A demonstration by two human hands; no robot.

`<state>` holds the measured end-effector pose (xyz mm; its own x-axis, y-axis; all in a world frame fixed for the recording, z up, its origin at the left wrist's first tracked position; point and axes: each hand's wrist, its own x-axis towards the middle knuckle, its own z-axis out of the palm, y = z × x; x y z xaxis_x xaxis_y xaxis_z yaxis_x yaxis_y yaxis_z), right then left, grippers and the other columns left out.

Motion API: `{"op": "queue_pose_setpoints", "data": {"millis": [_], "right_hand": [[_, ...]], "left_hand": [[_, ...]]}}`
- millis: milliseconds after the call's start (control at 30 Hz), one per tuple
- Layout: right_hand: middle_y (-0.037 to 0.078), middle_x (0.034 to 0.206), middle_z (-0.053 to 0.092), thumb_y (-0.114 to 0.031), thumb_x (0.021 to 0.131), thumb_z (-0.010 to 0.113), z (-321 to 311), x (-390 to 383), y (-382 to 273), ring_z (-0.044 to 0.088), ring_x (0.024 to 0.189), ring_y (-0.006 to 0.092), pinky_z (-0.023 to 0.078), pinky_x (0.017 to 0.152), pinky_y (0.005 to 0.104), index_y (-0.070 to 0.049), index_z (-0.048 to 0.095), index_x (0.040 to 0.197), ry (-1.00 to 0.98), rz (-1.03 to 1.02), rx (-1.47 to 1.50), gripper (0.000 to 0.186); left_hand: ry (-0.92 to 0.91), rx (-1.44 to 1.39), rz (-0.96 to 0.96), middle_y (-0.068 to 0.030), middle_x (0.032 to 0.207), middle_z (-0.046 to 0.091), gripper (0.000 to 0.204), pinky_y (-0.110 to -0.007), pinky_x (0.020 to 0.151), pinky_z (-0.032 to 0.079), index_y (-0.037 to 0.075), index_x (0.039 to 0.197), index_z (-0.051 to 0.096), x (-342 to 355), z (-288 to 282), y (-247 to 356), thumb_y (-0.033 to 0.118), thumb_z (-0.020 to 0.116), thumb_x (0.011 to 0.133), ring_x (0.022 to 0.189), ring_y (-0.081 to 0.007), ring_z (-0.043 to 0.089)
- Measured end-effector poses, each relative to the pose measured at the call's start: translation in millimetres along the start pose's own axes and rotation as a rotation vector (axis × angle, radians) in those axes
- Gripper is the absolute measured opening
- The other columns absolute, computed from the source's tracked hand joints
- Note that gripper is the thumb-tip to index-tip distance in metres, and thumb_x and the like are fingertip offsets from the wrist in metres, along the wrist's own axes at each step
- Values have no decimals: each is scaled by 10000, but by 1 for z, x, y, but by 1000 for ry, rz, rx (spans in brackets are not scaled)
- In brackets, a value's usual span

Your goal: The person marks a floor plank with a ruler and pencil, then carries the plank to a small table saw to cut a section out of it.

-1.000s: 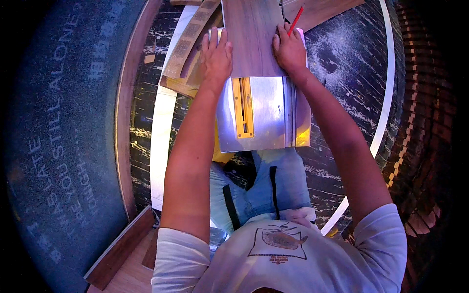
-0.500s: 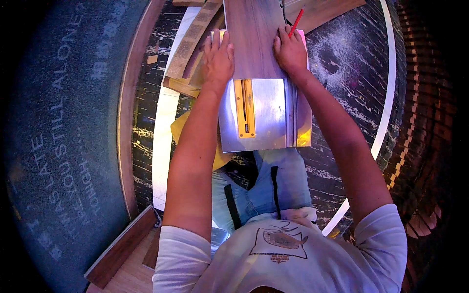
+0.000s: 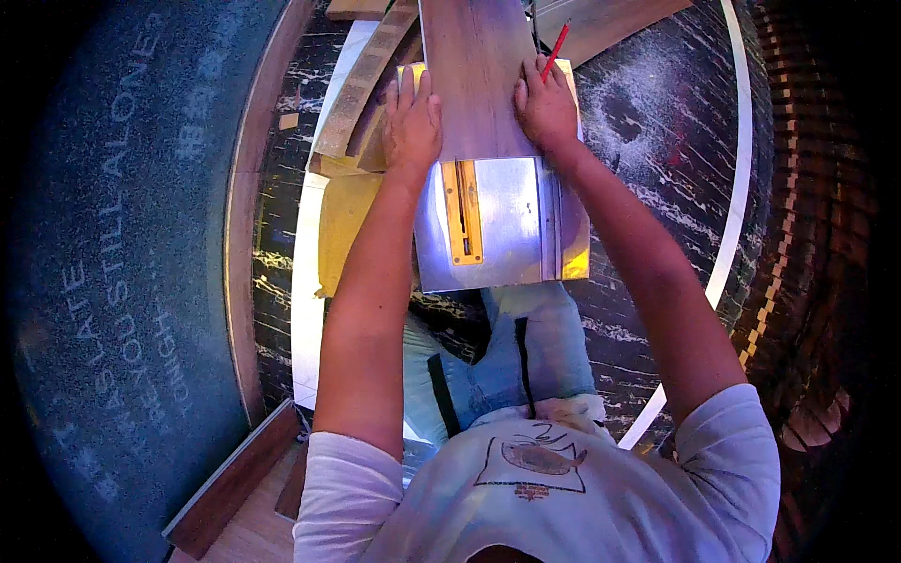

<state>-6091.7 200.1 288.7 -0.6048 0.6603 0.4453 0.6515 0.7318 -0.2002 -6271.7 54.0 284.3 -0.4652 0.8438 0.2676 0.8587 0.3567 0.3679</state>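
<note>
A brown wood-grain plank [image 3: 477, 89] lies on the metal top [image 3: 511, 216] of a table saw, its near edge across the top. Along the plank's left edge rests my left hand [image 3: 413, 127], fingers stretched out flat and thumb side against the plank. My right hand [image 3: 547, 108] presses on the right edge with bent fingers, and a red pencil [image 3: 556, 52] sticks up from between them. Nearer to me than the plank, the yellow slotted insert [image 3: 464, 216] shows in the saw top. Whether a blade stands under the plank is hidden.
Boards [image 3: 366, 80] lean at the far left of the saw, and another wooden board [image 3: 605, 28] lies behind at the right. Sawdust covers part of the dark marbled floor [image 3: 638, 113]. Cut planks [image 3: 235, 483] lie at lower left, beside a dark blue carpet [image 3: 122, 281].
The plank's near edge sits slightly closer to me on the saw top. Both hands keep their places along its edges, and the whole view has shifted a little.
</note>
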Motion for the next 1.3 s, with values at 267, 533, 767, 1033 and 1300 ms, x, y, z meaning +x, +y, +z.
{"op": "queue_pose_setpoints", "data": {"millis": [267, 533, 767, 1033, 1300], "right_hand": [[247, 1272, 551, -209, 866, 571, -8, -8, -5, 450, 1254, 400, 365, 1074, 419, 8, 534, 1237, 2, 38, 51, 432], [262, 1262, 549, -205, 870, 569, -16, -17, -10, 463, 1235, 405, 378, 1059, 427, 18, 526, 1251, 4, 17, 48, 444], [268, 1261, 539, -171, 858, 583, -27, -25, -19, 472, 1219, 401, 378, 1057, 420, 34, 521, 1246, 7, 20, 43, 443], [263, 1277, 521, -162, 864, 574, -39, -36, -25, 463, 1224, 404, 381, 1056, 425, 26, 511, 1242, -17, 27, 46, 427], [269, 1293, 518, -182, 869, 574, -43, -51, -27, 448, 1253, 394, 348, 1086, 416, 40, 517, 1249, -36, 16, 5, 444]], "left_hand": [[-6, 2, -16, -115, 1512, 331, 436, -461, 1121, 279, 135, 1391, 480, -9, -7, 7, 298, 385, 998, 1396, -350, 280], [-37, -16, -30, -93, 1533, 300, 447, -492, 1107, 290, 165, 1415, 452, -19, -12, 7, 311, 382, 998, 1409, -339, 258], [-62, -1, -60, -65, 1548, 278, 456, -481, 1126, 257, 194, 1440, 421, -30, -17, 10, 323, 358, 1007, 1414, -324, 252], [-67, -4, -84, -43, 1560, 256, 461, -477, 1137, 239, 220, 1454, 400, -43, -17, 12, 336, 362, 1009, 1420, -309, 246], [-72, 4, -88, -43, 1555, 263, 457, -482, 1131, 251, 218, 1454, 398, -59, -26, 18, 322, 368, 1010, 1413, -318, 254]]}}
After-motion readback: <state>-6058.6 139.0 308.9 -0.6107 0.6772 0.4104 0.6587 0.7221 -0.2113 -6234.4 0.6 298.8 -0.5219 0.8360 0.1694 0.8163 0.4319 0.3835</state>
